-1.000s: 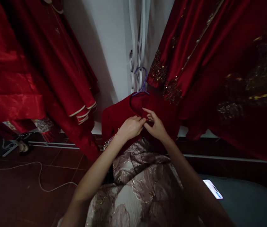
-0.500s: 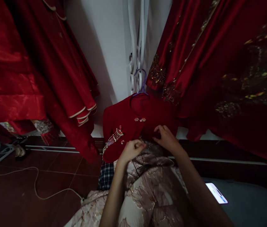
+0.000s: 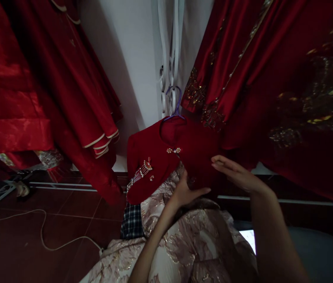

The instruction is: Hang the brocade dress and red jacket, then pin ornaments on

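A red jacket (image 3: 151, 143) with a jewelled clasp (image 3: 173, 150) at its neck hangs on a purple hanger (image 3: 175, 114). A beaded tassel brooch (image 3: 141, 172) sits on its left side. My left hand (image 3: 184, 192) is at the jacket's lower front edge, thumb and fingers spread apart, with nothing visible in it. My right hand (image 3: 235, 173) is over the jacket's right side, its fingers stretched out together; whether it touches the cloth I cannot tell. Below both lies a pink and cream floral garment or cover (image 3: 181, 236) with a metallic sheen.
Red garments hang at the left (image 3: 86, 98) and at the right (image 3: 243, 78), the latter trimmed in gold. A lit phone (image 3: 248, 239) lies partly behind my right forearm. A white cable (image 3: 44, 232) runs across the tiled floor. A white metal stand (image 3: 176, 47) rises behind the hanger.
My right hand has moved right, and its curled fingers have straightened. My left hand has shifted right and opened out from a closed pose. The forearm now covers part of the phone.
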A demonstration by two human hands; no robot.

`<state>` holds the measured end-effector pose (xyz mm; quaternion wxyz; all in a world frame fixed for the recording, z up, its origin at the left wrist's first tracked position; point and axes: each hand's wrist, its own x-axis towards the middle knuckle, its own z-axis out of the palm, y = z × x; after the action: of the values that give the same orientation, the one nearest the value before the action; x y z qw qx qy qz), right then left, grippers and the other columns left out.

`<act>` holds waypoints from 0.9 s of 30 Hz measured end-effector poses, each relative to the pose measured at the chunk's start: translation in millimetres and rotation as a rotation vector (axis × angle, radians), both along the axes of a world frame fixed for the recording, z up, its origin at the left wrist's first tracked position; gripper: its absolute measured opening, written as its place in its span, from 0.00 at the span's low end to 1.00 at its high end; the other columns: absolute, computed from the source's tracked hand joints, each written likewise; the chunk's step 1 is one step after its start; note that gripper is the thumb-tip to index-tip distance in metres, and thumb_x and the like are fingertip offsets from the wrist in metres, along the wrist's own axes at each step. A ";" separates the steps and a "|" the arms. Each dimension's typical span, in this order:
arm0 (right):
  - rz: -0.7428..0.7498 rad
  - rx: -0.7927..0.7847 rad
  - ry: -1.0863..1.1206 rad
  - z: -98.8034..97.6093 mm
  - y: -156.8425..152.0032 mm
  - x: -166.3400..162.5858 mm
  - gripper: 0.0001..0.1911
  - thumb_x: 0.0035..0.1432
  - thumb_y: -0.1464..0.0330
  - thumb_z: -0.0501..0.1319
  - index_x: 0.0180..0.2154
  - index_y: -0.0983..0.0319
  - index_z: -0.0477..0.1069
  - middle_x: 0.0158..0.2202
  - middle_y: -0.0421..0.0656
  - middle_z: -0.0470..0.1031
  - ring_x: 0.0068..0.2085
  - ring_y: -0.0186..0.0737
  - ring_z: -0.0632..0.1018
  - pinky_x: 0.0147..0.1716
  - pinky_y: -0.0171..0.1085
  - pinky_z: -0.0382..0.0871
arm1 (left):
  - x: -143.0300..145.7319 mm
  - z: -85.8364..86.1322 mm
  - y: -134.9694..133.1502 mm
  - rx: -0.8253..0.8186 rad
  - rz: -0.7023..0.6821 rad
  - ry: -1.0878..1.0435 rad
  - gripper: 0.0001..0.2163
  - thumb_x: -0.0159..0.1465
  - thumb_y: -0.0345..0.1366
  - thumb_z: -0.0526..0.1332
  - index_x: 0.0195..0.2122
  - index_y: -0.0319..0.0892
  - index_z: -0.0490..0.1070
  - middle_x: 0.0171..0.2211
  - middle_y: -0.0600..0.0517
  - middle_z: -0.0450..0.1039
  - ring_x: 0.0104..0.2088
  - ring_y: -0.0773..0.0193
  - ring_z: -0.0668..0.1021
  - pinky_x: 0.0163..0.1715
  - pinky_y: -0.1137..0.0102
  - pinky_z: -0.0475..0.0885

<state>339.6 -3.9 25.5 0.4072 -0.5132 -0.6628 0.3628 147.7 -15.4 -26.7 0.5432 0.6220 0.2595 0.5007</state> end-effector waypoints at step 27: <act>-0.240 0.356 -0.325 -45.6 39.9 -41.5 0.23 0.55 0.58 0.56 0.51 0.60 0.65 0.53 0.51 0.67 0.55 0.49 0.68 0.54 0.52 0.60 | -84.9 -7.2 30.5 0.130 0.366 0.485 0.17 0.56 0.44 0.60 0.44 0.41 0.69 0.38 0.49 0.75 0.36 0.61 0.76 0.39 0.68 0.70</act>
<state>298.2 36.0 -20.1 0.4194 -0.5598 -0.7073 0.1029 62.8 15.1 -34.0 0.3254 0.6996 0.4569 0.4426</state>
